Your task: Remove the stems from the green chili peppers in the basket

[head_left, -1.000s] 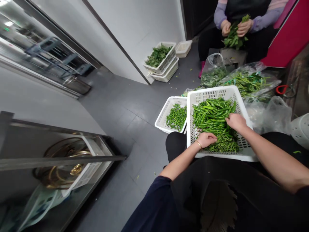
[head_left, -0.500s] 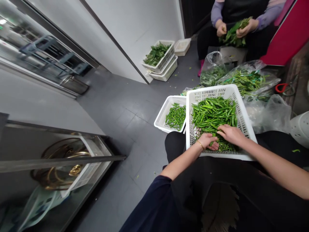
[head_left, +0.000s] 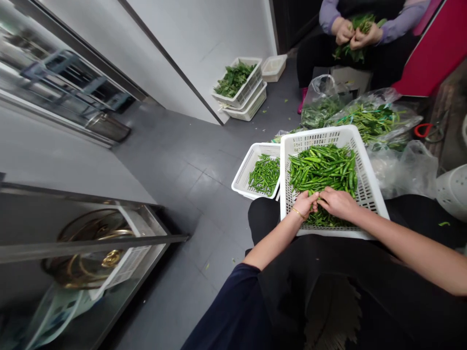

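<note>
A white perforated basket [head_left: 372, 194] rests on the person's lap, with many green chili peppers [head_left: 321, 165] heaped in its upper part. Over its lower part, my left hand [head_left: 305, 204], with a bracelet at the wrist, is closed in a pinch. My right hand [head_left: 335, 201] pinches right beside it, the fingertips of both nearly touching. What the fingers hold is too small to make out. Under the hands lie small green bits [head_left: 324, 218]. A second white basket [head_left: 241, 176] with fewer green peppers [head_left: 264, 174] stands to the left.
Plastic bags of greens [head_left: 375, 119] lie beyond the basket, near red-handled scissors [head_left: 423, 130]. Opposite, another person's hands [head_left: 352, 35] hold leafy greens. Stacked baskets of leaves [head_left: 248, 104] stand by the wall. A metal shelf [head_left: 160, 238] is at left.
My left hand has gone from spread fingers to a pinch and moved slightly left and up. My right hand has shifted left to meet it. The other person's hands have come together.
</note>
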Motion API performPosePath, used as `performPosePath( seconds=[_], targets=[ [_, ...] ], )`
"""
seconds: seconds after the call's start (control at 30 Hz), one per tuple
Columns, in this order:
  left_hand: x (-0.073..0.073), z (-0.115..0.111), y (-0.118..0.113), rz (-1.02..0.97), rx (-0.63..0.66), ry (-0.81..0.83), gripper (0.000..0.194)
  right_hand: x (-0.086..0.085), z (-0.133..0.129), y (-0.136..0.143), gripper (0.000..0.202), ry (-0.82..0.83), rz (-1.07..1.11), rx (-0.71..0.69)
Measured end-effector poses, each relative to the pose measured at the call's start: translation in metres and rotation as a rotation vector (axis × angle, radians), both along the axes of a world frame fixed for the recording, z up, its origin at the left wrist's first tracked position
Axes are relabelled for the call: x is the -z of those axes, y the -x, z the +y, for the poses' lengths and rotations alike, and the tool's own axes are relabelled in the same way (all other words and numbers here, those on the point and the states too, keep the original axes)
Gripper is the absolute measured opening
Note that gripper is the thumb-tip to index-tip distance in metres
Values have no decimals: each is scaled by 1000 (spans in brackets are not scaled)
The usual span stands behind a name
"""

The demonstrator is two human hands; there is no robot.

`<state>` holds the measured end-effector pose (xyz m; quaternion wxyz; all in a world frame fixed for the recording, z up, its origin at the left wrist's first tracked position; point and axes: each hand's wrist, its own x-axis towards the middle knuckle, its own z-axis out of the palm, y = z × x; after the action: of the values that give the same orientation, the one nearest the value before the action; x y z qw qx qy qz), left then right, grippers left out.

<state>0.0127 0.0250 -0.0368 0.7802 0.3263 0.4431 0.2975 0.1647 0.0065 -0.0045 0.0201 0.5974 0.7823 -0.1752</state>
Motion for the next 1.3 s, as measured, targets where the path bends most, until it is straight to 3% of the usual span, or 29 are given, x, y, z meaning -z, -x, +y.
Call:
performPosePath(
  seconds=[0.2, 0.37, 0.5, 0.6, 0.67, 0.73, 0.9, 1.03, 1.17, 1.3],
  targets=[
    [-3, -13, 13, -191, 29, 183, 45, 15, -53, -7, 40, 177, 326, 33],
    [-7, -18, 23, -216, -10, 295, 41, 11, -65, -10, 48, 159, 449, 211],
    [-9, -16, 18, -203, 86, 316, 33, -3, -69, 0, 48, 18, 507, -8],
    [-5, -15, 12, -168, 166, 360, 28, -14, -70, 5, 47, 57, 561, -227],
    [-2, -13, 12, -165, 157, 404, 24, -18, -66, 0, 47, 184, 529, -325],
    [-2, -9, 16, -176, 101, 460, 21, -17, -53, -10, 47, 287, 413, -333],
    [-9, 4, 28, -244, -86, 426, 19, 9, -6, -23, 52, 109, -100, 37],
    [-12, 8, 24, -174, -118, 300, 30, 34, 17, -5, 50, 221, -209, 177],
    [-9, 9, 15, -56, -106, 238, 33, 37, 15, -1, 37, 212, -206, 207],
    [-3, 2, 4, 31, 68, 230, 36, 25, -16, -6, 35, 127, -85, 0]
  ],
)
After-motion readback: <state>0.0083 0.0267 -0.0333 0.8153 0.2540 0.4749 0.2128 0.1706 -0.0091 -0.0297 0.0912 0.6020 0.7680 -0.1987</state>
